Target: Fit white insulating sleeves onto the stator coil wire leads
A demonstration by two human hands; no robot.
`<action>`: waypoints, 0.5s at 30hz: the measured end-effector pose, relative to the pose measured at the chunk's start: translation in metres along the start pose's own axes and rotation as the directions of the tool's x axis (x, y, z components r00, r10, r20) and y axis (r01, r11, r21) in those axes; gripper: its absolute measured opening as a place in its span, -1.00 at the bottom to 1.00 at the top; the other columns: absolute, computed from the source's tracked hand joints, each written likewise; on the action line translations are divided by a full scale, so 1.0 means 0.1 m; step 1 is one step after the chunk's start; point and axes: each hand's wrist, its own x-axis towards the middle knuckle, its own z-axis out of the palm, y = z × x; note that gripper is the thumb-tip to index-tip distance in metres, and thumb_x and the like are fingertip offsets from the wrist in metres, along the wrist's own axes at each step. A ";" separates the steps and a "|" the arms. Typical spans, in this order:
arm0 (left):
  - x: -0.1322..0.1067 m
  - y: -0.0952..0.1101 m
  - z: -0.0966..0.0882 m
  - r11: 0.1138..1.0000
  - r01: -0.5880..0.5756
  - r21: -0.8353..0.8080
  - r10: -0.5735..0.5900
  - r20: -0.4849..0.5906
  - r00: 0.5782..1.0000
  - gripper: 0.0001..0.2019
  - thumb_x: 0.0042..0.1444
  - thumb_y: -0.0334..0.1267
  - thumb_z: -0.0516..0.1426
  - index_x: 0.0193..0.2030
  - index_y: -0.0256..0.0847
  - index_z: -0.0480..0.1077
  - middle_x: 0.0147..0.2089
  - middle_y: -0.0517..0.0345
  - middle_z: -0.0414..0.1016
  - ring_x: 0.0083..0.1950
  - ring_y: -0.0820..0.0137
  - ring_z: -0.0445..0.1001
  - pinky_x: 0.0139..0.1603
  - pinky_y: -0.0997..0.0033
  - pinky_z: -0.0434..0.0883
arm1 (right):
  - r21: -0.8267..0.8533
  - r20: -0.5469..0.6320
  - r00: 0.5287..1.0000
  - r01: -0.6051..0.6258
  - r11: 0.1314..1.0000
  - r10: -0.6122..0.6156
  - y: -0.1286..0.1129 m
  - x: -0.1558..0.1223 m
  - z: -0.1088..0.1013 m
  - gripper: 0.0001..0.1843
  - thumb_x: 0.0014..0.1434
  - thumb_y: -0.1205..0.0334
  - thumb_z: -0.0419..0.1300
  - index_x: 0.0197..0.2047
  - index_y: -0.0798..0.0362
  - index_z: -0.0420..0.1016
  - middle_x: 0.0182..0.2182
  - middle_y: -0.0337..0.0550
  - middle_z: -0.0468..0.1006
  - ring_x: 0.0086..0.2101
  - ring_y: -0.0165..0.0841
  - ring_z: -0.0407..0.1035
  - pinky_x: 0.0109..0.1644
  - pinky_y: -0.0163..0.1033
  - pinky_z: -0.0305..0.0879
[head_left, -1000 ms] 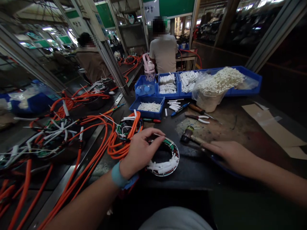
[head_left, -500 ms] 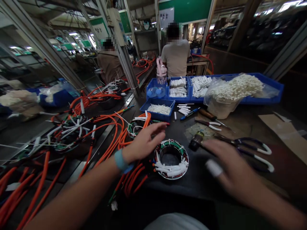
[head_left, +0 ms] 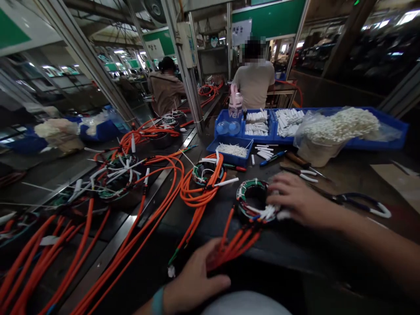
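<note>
A ring-shaped motor stator (head_left: 244,192), with green and white windings and white sleeves, lies on the dark bench in front of me. My right hand (head_left: 295,199) grips its right side, fingers curled over the rim and a white cover on one digit. Orange cables (head_left: 241,245) run from the stator's near side down to my left hand (head_left: 200,273). They pass into that hand between thumb and fingers; the thumb sticks out and the fingertips are partly hidden behind the cables.
Another stator (head_left: 205,173) with coiled orange cables sits to the left, and several more (head_left: 118,179) beyond. Behind are a blue tray (head_left: 229,159) of thin white sticks and blue bins of white tubes. Pliers (head_left: 300,172), a screwdriver (head_left: 298,159) and scissors-like handles (head_left: 364,201) lie right. Two people sit further back.
My right hand has come left onto the stator. My left hand has dropped toward me to the cables. The stator has turned, its cables now pointing toward me. The view has shifted left.
</note>
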 end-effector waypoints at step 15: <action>-0.07 -0.01 0.09 0.795 -0.216 0.566 0.083 0.251 0.964 -0.78 0.11 -0.07 0.09 -0.34 -0.17 0.40 -0.41 0.15 0.47 -0.38 0.37 0.43 -0.31 0.49 0.31 | 0.914 0.404 0.865 -0.396 -0.089 0.296 -1.50 -0.13 0.95 -0.36 -0.17 -0.12 0.33 -0.01 -0.05 0.44 -0.08 -0.07 0.42 -0.15 -0.23 0.36 -0.05 -0.09 0.31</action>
